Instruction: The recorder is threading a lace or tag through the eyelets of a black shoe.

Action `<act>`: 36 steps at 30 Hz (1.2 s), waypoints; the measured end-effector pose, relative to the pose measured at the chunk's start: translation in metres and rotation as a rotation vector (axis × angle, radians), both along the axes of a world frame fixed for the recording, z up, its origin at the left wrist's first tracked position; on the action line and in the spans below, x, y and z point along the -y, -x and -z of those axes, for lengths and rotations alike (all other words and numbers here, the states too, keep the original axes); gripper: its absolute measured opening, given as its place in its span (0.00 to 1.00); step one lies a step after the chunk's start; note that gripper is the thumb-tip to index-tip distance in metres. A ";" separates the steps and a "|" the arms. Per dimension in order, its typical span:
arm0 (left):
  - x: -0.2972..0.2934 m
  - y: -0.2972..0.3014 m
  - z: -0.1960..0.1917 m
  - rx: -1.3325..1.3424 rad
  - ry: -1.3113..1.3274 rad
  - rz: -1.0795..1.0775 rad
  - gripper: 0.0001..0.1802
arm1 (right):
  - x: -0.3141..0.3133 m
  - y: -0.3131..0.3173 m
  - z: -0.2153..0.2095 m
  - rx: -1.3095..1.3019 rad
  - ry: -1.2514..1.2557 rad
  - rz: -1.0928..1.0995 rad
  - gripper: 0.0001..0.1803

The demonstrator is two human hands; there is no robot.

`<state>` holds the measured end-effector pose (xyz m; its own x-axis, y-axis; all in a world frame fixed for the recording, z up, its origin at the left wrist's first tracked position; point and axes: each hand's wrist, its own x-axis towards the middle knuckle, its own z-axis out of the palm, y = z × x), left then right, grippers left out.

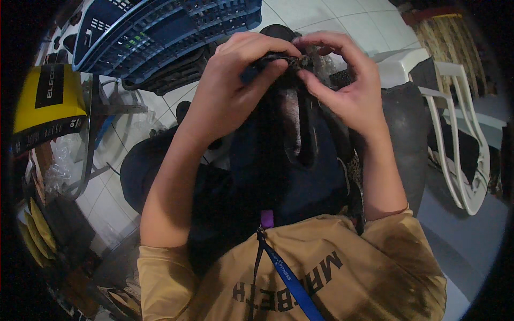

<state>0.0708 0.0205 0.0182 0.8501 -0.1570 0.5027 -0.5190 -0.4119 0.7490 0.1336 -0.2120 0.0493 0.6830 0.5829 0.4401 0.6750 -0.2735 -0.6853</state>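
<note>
A black shoe-like item (310, 140) rests upright over my lap, its long opening showing a pale, worn inside. Both hands meet at its far end. My left hand (235, 69) pinches a dark edge there between thumb and fingers. From the other side, my right hand (350, 85) curls its thumb and forefinger around the same frayed-looking spot. What lies exactly between the fingertips is small and dark, and I cannot make out its detail. Dark trousers under the item blend with it, so its lower outline is hard to see.
A blue plastic crate (176, 32) stands at the far left above a black crate (166, 72). A yellow and black box (51, 101) sits on a metal frame at left. To the right is a white plastic chair (455, 123). A blue lanyard (292, 283) hangs over my shirt.
</note>
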 end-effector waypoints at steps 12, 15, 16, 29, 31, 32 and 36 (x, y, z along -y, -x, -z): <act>0.003 0.001 0.014 -0.068 0.132 0.023 0.14 | 0.007 -0.008 0.006 -0.002 0.079 -0.059 0.21; 0.008 0.001 0.016 -0.083 0.192 0.016 0.15 | 0.006 -0.004 0.004 -0.238 -0.026 -0.031 0.17; 0.009 0.001 0.016 -0.089 0.243 0.015 0.16 | 0.008 -0.006 0.003 -0.238 -0.026 -0.031 0.17; 0.002 0.000 0.018 -0.234 0.320 0.060 0.13 | 0.005 -0.024 0.004 0.121 0.093 -0.127 0.11; 0.000 0.000 0.017 -0.207 0.263 0.053 0.12 | 0.003 -0.024 0.002 0.157 0.084 -0.114 0.10; -0.001 0.000 0.016 -0.207 0.264 0.052 0.12 | 0.002 -0.023 -0.002 0.227 0.114 -0.079 0.10; -0.002 0.000 0.016 -0.218 0.247 0.050 0.11 | -0.007 -0.023 -0.005 0.335 0.117 -0.071 0.10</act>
